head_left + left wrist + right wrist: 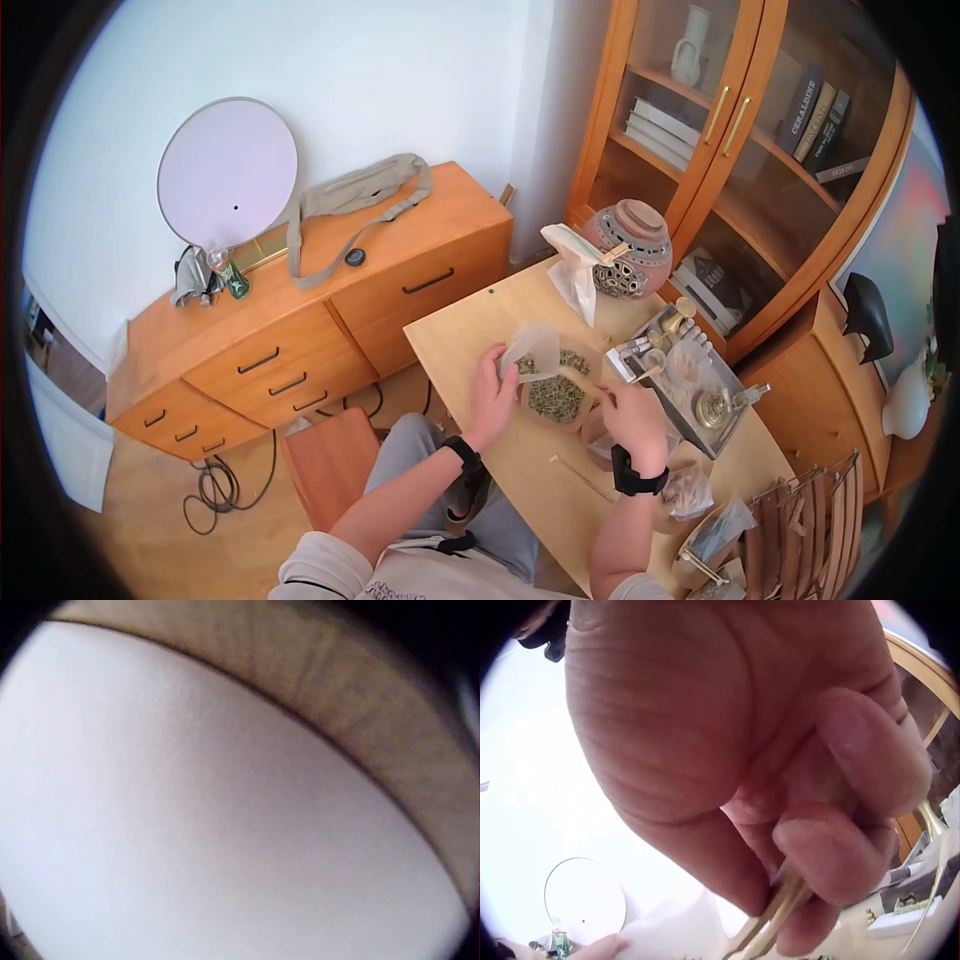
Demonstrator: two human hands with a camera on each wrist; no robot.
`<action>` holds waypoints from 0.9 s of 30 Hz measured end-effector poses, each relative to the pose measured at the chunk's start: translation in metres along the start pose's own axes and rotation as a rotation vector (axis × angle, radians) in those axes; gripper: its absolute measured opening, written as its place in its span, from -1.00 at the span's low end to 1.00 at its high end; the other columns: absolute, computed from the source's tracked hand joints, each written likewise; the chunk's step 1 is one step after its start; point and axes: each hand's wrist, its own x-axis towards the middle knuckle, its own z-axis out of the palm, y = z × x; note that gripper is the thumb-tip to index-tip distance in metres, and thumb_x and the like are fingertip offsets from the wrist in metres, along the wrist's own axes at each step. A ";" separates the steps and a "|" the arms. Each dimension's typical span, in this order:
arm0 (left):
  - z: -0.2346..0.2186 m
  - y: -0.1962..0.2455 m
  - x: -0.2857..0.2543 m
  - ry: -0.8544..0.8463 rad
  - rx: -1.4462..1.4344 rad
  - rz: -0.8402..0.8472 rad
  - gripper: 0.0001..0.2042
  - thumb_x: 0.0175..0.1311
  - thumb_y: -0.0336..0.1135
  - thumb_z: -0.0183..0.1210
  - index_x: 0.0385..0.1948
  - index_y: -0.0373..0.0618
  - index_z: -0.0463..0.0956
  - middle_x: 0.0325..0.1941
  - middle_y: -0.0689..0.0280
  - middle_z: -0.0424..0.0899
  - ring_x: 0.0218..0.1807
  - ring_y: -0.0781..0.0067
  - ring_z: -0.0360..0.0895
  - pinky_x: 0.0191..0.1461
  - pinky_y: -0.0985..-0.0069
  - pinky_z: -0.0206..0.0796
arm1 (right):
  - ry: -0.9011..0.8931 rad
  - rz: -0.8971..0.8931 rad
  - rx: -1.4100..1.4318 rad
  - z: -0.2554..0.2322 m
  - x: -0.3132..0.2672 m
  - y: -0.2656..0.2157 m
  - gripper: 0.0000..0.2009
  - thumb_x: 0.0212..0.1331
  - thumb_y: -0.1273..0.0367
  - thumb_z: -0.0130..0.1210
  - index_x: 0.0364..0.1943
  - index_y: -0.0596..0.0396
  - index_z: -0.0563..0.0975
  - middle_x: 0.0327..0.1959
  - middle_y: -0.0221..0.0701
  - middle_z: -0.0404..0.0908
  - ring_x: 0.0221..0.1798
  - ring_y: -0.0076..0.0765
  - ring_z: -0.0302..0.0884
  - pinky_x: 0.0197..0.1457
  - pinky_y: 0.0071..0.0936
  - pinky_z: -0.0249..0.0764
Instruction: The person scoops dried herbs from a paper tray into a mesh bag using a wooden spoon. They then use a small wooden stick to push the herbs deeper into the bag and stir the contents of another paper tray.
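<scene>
My left hand [491, 397] grips a small translucent white pouch [532, 350] by its near side; some dried herb shows through it. The pouch tilts over the edge of a clear tray of dried green herbs [556, 398] on the table. In my right hand [634, 427] a pair of slim wooden tongs [578, 382] is pinched, its tips close to the pouch mouth. Two wooden arms of the tongs [774, 915] run down between thumb and curled fingers in the right wrist view. The left wrist view has only a pale surface and a wood strip, no hand.
A grey tray [716, 440] with small jars and brass pieces stands right of the herbs. Behind are a patterned clay pot [640, 255] and a paper bag [572, 268]. A thin stick [582, 478] and a plastic packet [687, 490] lie near the front edge.
</scene>
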 end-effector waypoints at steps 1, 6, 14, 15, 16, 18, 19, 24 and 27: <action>0.000 0.000 -0.001 -0.005 0.003 0.004 -0.59 0.59 -0.23 0.04 0.29 -0.31 0.31 0.32 -0.01 0.46 0.38 0.02 0.42 0.48 0.25 0.22 | 0.065 0.016 0.000 -0.003 0.000 -0.002 -0.76 0.35 0.34 0.09 -0.05 0.01 0.74 -0.21 -0.11 0.76 -0.09 0.10 0.71 -0.01 -0.02 0.61; 0.000 0.002 0.000 -0.005 0.018 0.001 -0.60 0.58 -0.23 0.04 0.28 -0.30 0.32 0.34 -0.01 0.46 0.40 0.00 0.41 0.49 0.24 0.22 | 0.086 -0.002 -0.119 0.003 0.003 0.001 -0.76 0.35 0.35 0.07 -0.08 0.01 0.74 -0.25 -0.13 0.76 -0.15 0.09 0.73 -0.09 -0.05 0.62; 0.000 0.003 0.000 -0.007 0.039 0.007 -0.61 0.57 -0.23 0.06 0.26 -0.29 0.33 0.34 -0.01 0.46 0.40 -0.02 0.41 0.49 0.22 0.22 | 0.033 0.019 -0.123 0.015 0.002 -0.002 -0.74 0.36 0.31 0.04 -0.17 0.01 0.77 -0.28 -0.13 0.76 -0.14 0.08 0.73 -0.03 -0.02 0.62; 0.000 0.003 0.000 -0.006 0.039 0.008 -0.61 0.57 -0.23 0.06 0.26 -0.29 0.33 0.34 -0.01 0.46 0.40 -0.02 0.41 0.48 0.21 0.23 | 0.032 0.021 -0.122 0.016 0.002 -0.004 -0.74 0.36 0.31 0.04 -0.17 0.01 0.77 -0.28 -0.13 0.76 -0.14 0.08 0.73 -0.03 -0.02 0.62; 0.000 0.004 0.000 -0.005 0.038 0.009 -0.61 0.57 -0.23 0.06 0.25 -0.29 0.33 0.34 -0.01 0.46 0.39 -0.02 0.42 0.48 0.21 0.23 | 0.015 0.016 -0.118 0.017 0.003 -0.006 -0.74 0.36 0.30 0.05 -0.17 0.01 0.77 -0.28 -0.13 0.76 -0.14 0.07 0.73 -0.03 -0.03 0.62; 0.000 0.005 -0.001 -0.003 0.038 0.008 -0.62 0.57 -0.22 0.06 0.25 -0.28 0.33 0.33 -0.01 0.46 0.39 -0.02 0.42 0.47 0.21 0.23 | -0.003 0.014 -0.113 0.019 0.004 -0.008 -0.75 0.35 0.29 0.06 -0.18 0.01 0.77 -0.28 -0.13 0.76 -0.14 0.07 0.73 -0.03 -0.04 0.63; 0.000 0.006 -0.001 0.000 0.037 0.008 -0.62 0.57 -0.22 0.06 0.25 -0.28 0.34 0.33 -0.01 0.47 0.38 -0.02 0.42 0.47 0.20 0.24 | -0.018 0.024 -0.114 0.020 0.005 -0.009 -0.75 0.34 0.28 0.08 -0.18 0.01 0.77 -0.28 -0.12 0.76 -0.14 0.07 0.73 -0.03 -0.05 0.63; -0.001 0.007 0.000 0.000 0.060 0.021 -0.62 0.58 -0.22 0.05 0.24 -0.28 0.34 0.32 -0.01 0.47 0.38 -0.03 0.42 0.46 0.20 0.24 | -0.040 0.031 -0.073 0.024 0.006 -0.006 -0.79 0.31 0.28 0.14 -0.21 0.03 0.77 -0.31 -0.14 0.76 -0.16 0.07 0.73 -0.04 -0.06 0.63; 0.001 0.004 -0.001 -0.001 0.046 0.024 -0.62 0.58 -0.21 0.05 0.24 -0.28 0.34 0.33 -0.02 0.47 0.38 -0.04 0.42 0.46 0.20 0.24 | -0.029 0.006 -0.065 0.026 0.007 -0.006 -0.80 0.30 0.29 0.17 -0.21 0.04 0.76 -0.31 -0.15 0.76 -0.16 0.07 0.73 -0.05 -0.05 0.62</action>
